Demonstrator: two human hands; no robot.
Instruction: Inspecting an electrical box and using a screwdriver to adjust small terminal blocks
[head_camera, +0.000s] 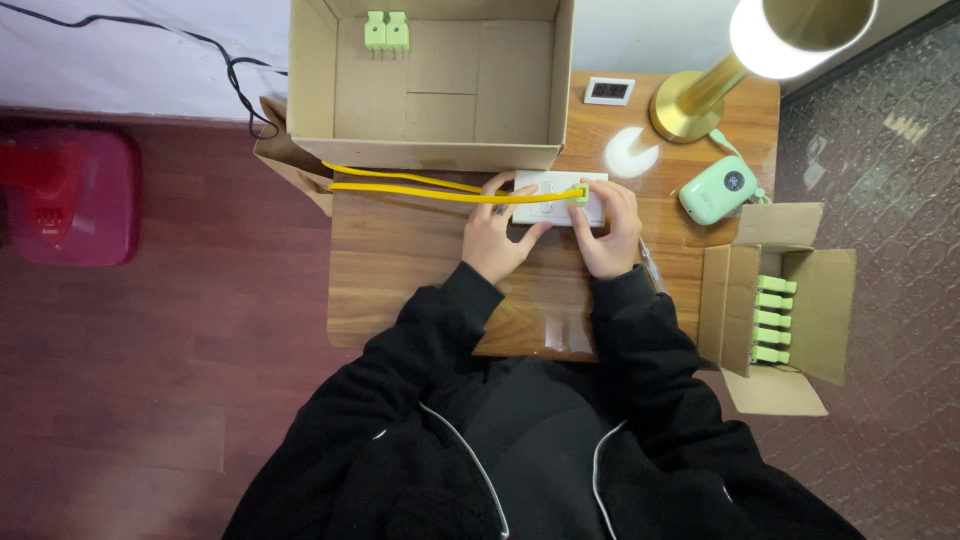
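A flat white rectangular plastic panel (556, 199) is held on the wooden tabletop (400, 270), gripped by the left hand (497, 235) and right hand (610, 228) at its ends. A yellow looped cable (420, 187) is plugged in. The panel is judged light, rigid and smooth; edge holds suit it.

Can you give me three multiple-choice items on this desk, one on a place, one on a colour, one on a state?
1. Where are the two green plugs?
A. In the big box
B. On the floor
C. Under the lamp

2. What colour is the cable?
A. Blue
B. Yellow
C. White

3. The small box is:
A. Taped shut
B. Crushed flat
C. Open

Answers: 1 A, they stand at its far wall. 2 B, it runs yellow to the white block under left hand and right hand. 3 C, flaps spread, green pieces showing.
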